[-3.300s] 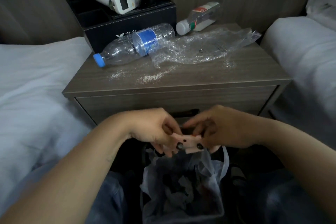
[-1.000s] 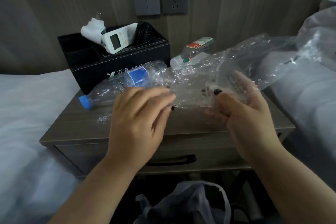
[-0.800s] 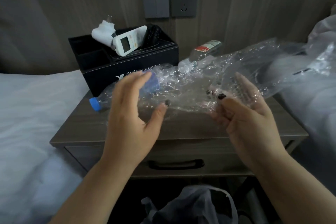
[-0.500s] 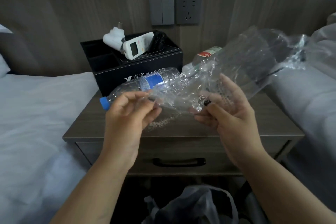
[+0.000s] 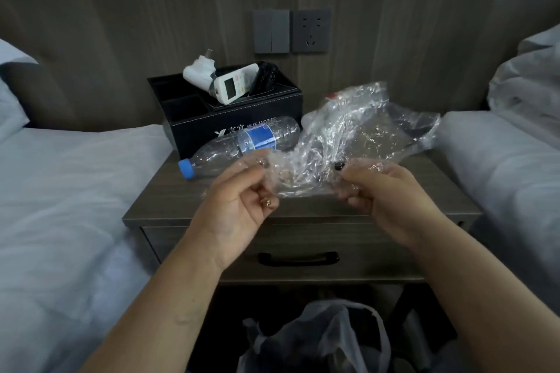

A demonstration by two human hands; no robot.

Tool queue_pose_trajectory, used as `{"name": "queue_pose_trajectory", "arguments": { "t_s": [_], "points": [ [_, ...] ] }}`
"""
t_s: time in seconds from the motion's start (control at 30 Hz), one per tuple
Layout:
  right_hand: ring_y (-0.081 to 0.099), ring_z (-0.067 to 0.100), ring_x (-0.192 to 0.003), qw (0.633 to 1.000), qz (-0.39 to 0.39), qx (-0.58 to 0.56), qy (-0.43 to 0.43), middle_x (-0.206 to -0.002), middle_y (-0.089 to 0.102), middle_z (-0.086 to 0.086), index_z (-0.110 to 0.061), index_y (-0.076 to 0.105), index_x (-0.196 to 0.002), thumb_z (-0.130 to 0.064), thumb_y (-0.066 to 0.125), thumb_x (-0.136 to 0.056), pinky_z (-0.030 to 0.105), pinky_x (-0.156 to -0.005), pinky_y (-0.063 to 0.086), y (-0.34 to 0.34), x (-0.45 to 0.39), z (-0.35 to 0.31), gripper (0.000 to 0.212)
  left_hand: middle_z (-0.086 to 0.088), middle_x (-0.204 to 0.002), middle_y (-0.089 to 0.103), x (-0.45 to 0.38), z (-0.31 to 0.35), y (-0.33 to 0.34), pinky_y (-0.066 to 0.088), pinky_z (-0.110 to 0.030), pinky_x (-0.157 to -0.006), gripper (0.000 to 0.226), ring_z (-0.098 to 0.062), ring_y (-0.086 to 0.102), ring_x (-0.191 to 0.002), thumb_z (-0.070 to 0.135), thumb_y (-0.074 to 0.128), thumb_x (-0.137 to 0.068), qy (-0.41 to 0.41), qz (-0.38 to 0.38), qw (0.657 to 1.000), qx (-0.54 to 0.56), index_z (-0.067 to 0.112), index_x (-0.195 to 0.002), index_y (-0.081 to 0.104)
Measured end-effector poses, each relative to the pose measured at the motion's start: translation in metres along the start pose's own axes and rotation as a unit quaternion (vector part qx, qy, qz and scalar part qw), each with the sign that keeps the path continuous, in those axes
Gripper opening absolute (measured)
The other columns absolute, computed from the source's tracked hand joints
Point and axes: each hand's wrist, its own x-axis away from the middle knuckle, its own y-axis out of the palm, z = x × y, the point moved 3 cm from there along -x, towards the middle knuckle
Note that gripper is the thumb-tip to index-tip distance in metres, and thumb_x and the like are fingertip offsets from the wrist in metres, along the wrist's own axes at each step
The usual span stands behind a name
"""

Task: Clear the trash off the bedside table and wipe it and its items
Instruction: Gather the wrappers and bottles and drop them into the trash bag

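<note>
Black organiser box [image 5: 242,121] stands at the far left of the bedside table [image 5: 157,200], against the wall; its right compartment holds a white remote with a small screen [image 5: 235,86], tilted, and a black remote [image 5: 265,77] behind it; a white plug adapter [image 5: 198,71] rests on the divider to the left; the two left compartments look dark, contents cannot be told. Bin with a translucent liner bag [image 5: 321,339] sits on the floor near the camera, below the table's drawer; what is inside it is too dark to tell.

Clear plastic wrapper [image 5: 357,136] is held up above the table top, crumpled at its near end; left hand [image 5: 239,206] pinches the wrapper's left edge between thumb and curled fingers; right hand [image 5: 385,194] grips the right part, fingers curled round it, dark-painted thumbnail visible. Empty clear water bottle [image 5: 242,145] with blue label and blue cap lies on its side on the table, just in front of the box, cap pointing left; a red-and-white item behind the wrapper is mostly hidden.

Table top is grey-brown wood grain; drawer has a black handle [image 5: 298,258]; white beds on either side; wood-panelled wall carries a grey switch [image 5: 271,31] and a socket [image 5: 311,30].
</note>
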Motion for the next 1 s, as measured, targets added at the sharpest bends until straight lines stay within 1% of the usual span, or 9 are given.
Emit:
{"name": "queue_pose_trajectory", "arguments": {
  "t_s": [0.13,0.23,0.3,0.43,0.57,0.7,0.87,0.93,1.0],
  "points": [
    [0.074,0.025,-0.075,0.996,0.041,-0.057,0.046,-0.091,0.068,0.019,0.009,0.058,-0.106,-0.009,0.064,-0.087,0.021,-0.055,0.056,-0.017,-0.001,-0.022,0.026,0.005,-0.070,0.068,-0.001,0.018,-0.008,0.045,-0.021,-0.060,0.014,-0.005,0.059,-0.064,0.011,0.068,-0.083,0.100,0.052,0.972,-0.205,0.024,-0.087,0.071],
    [0.071,0.029,-0.084,0.976,0.167,0.072,-0.123,-0.115,0.061,0.014,-0.009,0.043,-0.133,-0.013,0.071,-0.080,0.036,-0.068,0.060,-0.035,-0.003,-0.063,0.060,0.007,-0.080,0.074,-0.002,0.028,-0.004,0.048,-0.014,-0.057,0.020,-0.002,0.063,-0.066,0.013,0.068,-0.087,0.179,0.118,0.941,-0.261,0.033,-0.086,0.070],
    [0.070,0.022,-0.088,0.890,0.224,0.282,-0.280,-0.129,0.050,-0.002,-0.035,0.034,-0.141,-0.030,0.073,-0.070,0.043,-0.078,0.058,-0.030,0.007,-0.093,0.081,0.007,-0.074,0.072,-0.005,0.035,0.005,0.048,-0.015,-0.054,0.018,-0.004,0.063,-0.062,0.011,0.066,-0.090,0.216,0.117,0.943,-0.225,0.029,-0.090,0.067],
    [0.067,0.004,-0.074,0.798,0.024,0.418,-0.433,-0.137,0.037,-0.010,-0.047,0.032,-0.142,-0.034,0.075,-0.073,0.017,-0.066,0.056,0.026,0.024,-0.098,0.083,-0.002,-0.087,0.076,-0.014,0.036,0.022,0.055,-0.020,-0.062,0.013,-0.017,0.074,-0.076,0.009,0.065,-0.090,0.233,0.054,0.955,-0.176,0.020,-0.096,0.063],
    [0.063,0.011,-0.079,0.713,-0.030,0.576,-0.399,-0.149,0.026,-0.006,-0.037,0.021,-0.150,-0.038,0.079,-0.068,0.034,-0.066,0.059,0.049,0.017,-0.061,0.100,-0.008,-0.086,0.076,-0.021,0.027,0.025,0.055,-0.021,-0.065,0.013,-0.022,0.074,-0.083,0.018,0.072,-0.080,0.192,0.018,0.975,-0.111,0.021,-0.092,0.068],
    [0.063,0.019,-0.087,0.730,0.042,0.555,-0.396,-0.130,0.050,-0.005,-0.027,0.040,-0.143,-0.026,0.076,-0.078,0.044,-0.068,0.056,0.036,0.005,-0.046,0.075,-0.006,-0.079,0.074,-0.026,0.018,0.026,0.055,-0.021,-0.063,0.010,-0.016,0.072,-0.075,0.013,0.063,-0.081,0.126,-0.042,0.990,-0.039,0.014,-0.088,0.070],
    [0.063,0.020,-0.070,0.738,0.091,0.489,-0.456,-0.094,0.068,0.003,-0.010,0.070,-0.107,-0.004,0.064,-0.083,0.043,-0.060,0.055,0.022,0.004,-0.052,0.025,-0.002,-0.067,0.068,-0.027,0.008,0.032,0.053,-0.022,-0.057,0.015,-0.011,0.065,-0.064,0.006,0.059,-0.079,0.059,-0.055,0.997,0.000,0.016,-0.071,0.068],
    [0.063,0.016,-0.070,0.748,0.120,0.461,-0.463,-0.094,0.069,0.001,-0.009,0.072,-0.102,0.003,0.063,-0.077,0.032,-0.065,0.055,0.017,0.006,-0.060,0.029,0.000,-0.067,0.067,-0.027,0.007,0.035,0.051,-0.022,-0.058,0.016,-0.010,0.063,-0.063,0.004,0.062,-0.075,0.086,-0.034,0.991,-0.100,0.018,-0.070,0.069],
    [0.061,0.011,-0.067,0.768,0.137,0.432,-0.451,-0.091,0.069,-0.005,-0.012,0.072,-0.100,0.006,0.063,-0.072,0.024,-0.067,0.053,0.017,0.007,-0.065,0.034,0.002,-0.070,0.070,-0.022,0.008,0.038,0.051,-0.020,-0.058,0.007,-0.007,0.064,-0.064,0.008,0.069,-0.074,0.167,0.001,0.948,-0.270,0.014,-0.076,0.071]
  ]
}}
